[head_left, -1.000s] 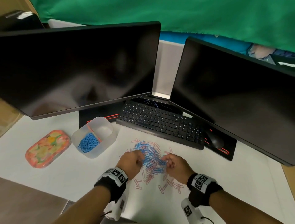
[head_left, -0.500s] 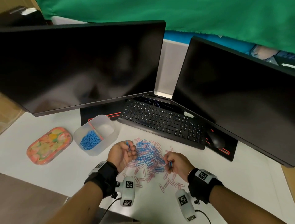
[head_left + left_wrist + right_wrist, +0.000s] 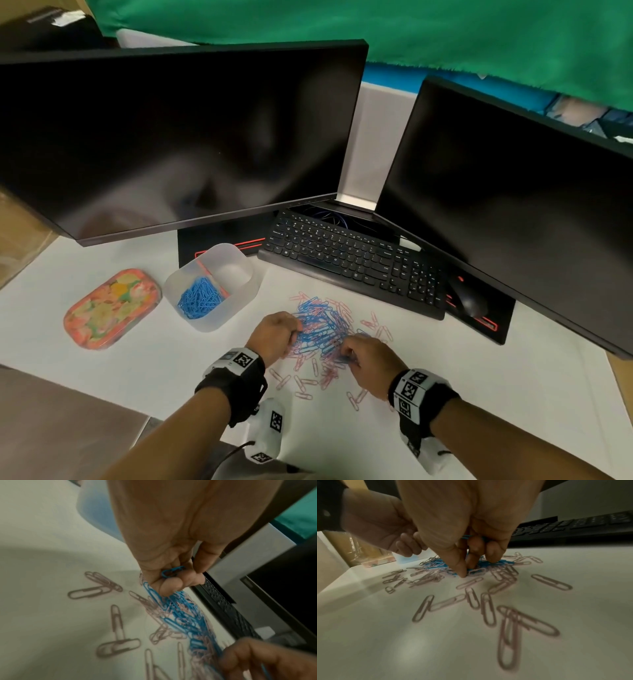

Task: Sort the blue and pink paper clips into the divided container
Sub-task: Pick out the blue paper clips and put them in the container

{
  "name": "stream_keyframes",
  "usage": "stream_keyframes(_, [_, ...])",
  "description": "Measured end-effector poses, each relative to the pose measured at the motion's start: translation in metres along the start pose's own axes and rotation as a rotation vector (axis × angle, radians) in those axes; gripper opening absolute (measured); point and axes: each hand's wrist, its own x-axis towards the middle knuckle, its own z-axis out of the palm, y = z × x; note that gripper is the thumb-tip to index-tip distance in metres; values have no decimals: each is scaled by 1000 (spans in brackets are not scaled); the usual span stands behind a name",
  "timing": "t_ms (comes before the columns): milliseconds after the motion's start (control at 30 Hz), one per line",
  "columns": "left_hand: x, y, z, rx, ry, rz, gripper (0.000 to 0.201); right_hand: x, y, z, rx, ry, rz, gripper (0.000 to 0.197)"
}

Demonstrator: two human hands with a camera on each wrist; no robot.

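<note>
A mixed pile of blue and pink paper clips (image 3: 323, 330) lies on the white desk in front of the keyboard. My left hand (image 3: 275, 334) is at the pile's left edge, its curled fingers holding a blue clip (image 3: 172, 571) against the palm. My right hand (image 3: 368, 356) is at the pile's lower right, with blue clips (image 3: 466, 536) tucked in its curled fingers while thumb and fingertips touch the pile (image 3: 471, 568). The translucent divided container (image 3: 212, 284) stands to the left. Its near-left compartment holds blue clips (image 3: 200, 298); the other compartment looks bare.
A floral lid (image 3: 111, 308) lies left of the container. A black keyboard (image 3: 352, 260) and a mouse (image 3: 471, 299) sit behind the pile, under two dark monitors (image 3: 178, 137). Loose pink clips (image 3: 301, 382) are scattered toward me.
My left hand, turned palm-up with a blue clip half a second ago, has turned back down onto the pile's left edge. My right hand stays at the lower right of the pile.
</note>
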Motion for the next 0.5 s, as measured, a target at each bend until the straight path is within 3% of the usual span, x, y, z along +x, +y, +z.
stream_keyframes(133, [-1,-12,7,555,16,197,7,3,1,-1,-1,-24,36,26])
stream_keyframes(267, [3,-23,17,864,-21,344,5,3,3,-3,98,-20,76,27])
stream_keyframes(500, [4,-24,20,948,-13,382,10,2,2,-17,335,-11,202,26])
